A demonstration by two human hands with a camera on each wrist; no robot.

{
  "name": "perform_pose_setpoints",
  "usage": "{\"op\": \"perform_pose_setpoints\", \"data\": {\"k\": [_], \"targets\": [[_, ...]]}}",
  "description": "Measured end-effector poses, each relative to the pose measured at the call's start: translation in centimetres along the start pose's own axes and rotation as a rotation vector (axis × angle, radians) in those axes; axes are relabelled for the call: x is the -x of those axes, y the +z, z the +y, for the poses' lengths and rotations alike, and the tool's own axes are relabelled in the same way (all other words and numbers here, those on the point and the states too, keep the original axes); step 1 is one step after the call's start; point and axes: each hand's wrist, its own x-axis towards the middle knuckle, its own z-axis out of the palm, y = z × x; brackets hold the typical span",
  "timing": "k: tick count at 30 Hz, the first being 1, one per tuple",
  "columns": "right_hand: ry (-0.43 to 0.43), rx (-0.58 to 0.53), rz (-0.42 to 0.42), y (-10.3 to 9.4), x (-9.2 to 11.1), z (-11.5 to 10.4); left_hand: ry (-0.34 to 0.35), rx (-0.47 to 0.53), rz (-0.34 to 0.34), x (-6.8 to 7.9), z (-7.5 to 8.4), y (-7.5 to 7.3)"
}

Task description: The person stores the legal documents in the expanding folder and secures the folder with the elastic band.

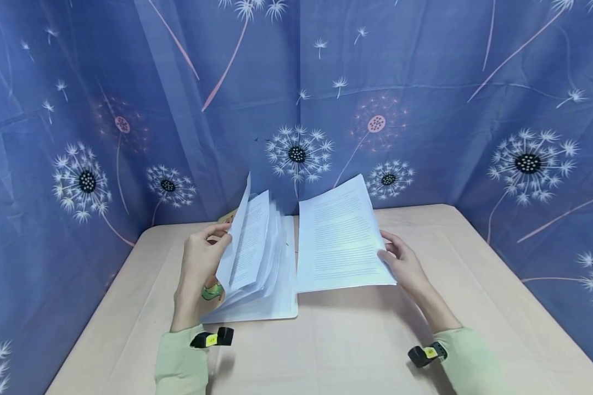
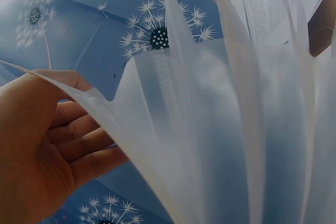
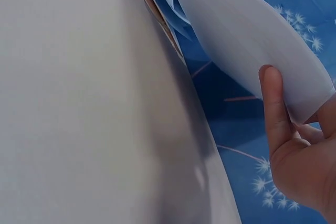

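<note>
A display folder (image 1: 285, 307) with clear plastic sleeves stands partly open left of centre on the table, its leaves fanned upward. My left hand (image 1: 200, 258) grips the raised leaves at their left edge, thumb on the near side; in the left wrist view the translucent sleeves (image 2: 236, 129) spread out beside the fingers. A coloured cover (image 1: 211, 291) with a green patch shows behind that hand. To the right, my right hand (image 1: 407, 266) pinches the right edge of some printed paper sheets (image 1: 343, 241), tilted up above the table. The paper (image 3: 252, 30) bends in the right wrist view.
A pale cloth-covered table (image 1: 346, 351) lies under everything. Blue curtains (image 1: 296, 66) with a dandelion print enclose its back and both sides. Each wrist wears a black strap (image 1: 427, 354) over a light green sleeve (image 1: 180, 356).
</note>
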Motion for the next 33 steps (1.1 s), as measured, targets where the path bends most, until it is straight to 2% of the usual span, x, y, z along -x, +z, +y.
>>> {"op": "perform_pose_setpoints", "data": {"k": [14, 33], "targets": [[0.04, 0.009, -0.011, 2.1, 0.2, 0.0, 0.016, 0.005, 0.003, 0.0, 0.0, 0.0], [0.031, -0.084, -0.084, 4.2, 0.9, -0.1, 0.003, 0.001, -0.001, -0.1, -0.1, 0.1]]}}
